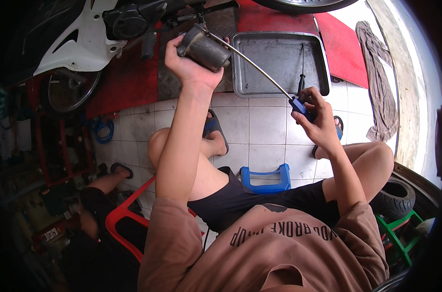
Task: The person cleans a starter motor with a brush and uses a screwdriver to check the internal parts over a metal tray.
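A dark, worn cylindrical metal part (pixel 208 51), its exact kind unclear, lies tilted in my left hand (pixel 194 75). The palm cups it from below and the fingers wrap round it, partly hidden behind. My right hand (pixel 320 117) grips a blue-handled screwdriver (pixel 260 69) with a long shaft. That shaft runs up and left to the cylinder's upper end, where its tip appears to meet the part. Below the tools sits a grey metal tray (pixel 269 48), holding a second screwdriver (pixel 301 82) with a black handle close to my right fingers.
At the upper left stands a motorbike with a white panel (pixel 89 46); a wheel (pixel 303 4) shows at the top. A brown cloth (pixel 376 80) lies along the right. Near my legs are a blue plastic frame (pixel 265 189), a red chair (pixel 126 209) and a tyre (pixel 396 198). Another person's leg (pixel 104 182) shows left.
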Tool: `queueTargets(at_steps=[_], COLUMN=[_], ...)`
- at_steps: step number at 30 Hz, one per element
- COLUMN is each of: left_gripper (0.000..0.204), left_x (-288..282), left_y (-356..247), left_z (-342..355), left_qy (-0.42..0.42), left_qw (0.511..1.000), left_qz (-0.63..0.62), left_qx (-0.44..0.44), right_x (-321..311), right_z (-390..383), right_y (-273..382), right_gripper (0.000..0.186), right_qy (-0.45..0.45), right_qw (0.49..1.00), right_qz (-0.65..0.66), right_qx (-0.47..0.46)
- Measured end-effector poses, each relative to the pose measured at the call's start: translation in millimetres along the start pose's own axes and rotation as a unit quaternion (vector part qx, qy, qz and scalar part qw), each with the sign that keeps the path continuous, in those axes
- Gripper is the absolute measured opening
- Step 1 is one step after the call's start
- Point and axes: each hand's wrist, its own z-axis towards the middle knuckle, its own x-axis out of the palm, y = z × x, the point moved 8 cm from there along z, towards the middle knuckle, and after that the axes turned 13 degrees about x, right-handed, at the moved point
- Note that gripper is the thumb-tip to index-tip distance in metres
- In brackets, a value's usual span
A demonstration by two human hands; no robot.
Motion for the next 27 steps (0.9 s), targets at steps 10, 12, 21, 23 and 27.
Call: queueTargets(at_steps=[10,12,21,23,27], left_gripper=[0.045,0.037,0.05,0.05,0.05], left_x=[-2.4,-5.0,-1.5,-2.0,-0.7], left_y=[-0.6,0.7,-3.7,-2.2,-1.6], left_z=[0.7,2.9,-1.9,-0.3,-0.4], left_qy=[0.001,0.011,0.001,-0.002,-0.001], left_qw=[1.0,1.0,1.0,1.0,1.0], left_qz=[0.007,0.003,0.014,0.009,0.007], left_qx=[0.001,-0.007,0.007,0.003,0.002], right_x=[1.2,1.6,1.8,0.0,0.0], right_z=[0.4,-0.4,0.8,-0.4,-0.2], right_y=[-14.8,-3.3,-5.0,-15.5,6.8], right_gripper=[0.032,0.031,0.03,0.029,0.026], right_qy=[0.086,0.048,0.086,0.092,-0.004], right_qw=[0.992,0.997,0.989,0.989,0.997], right_qz=[-0.003,-0.049,0.023,0.031,-0.038], right_qx=[0.096,0.03,0.121,0.108,-0.064])
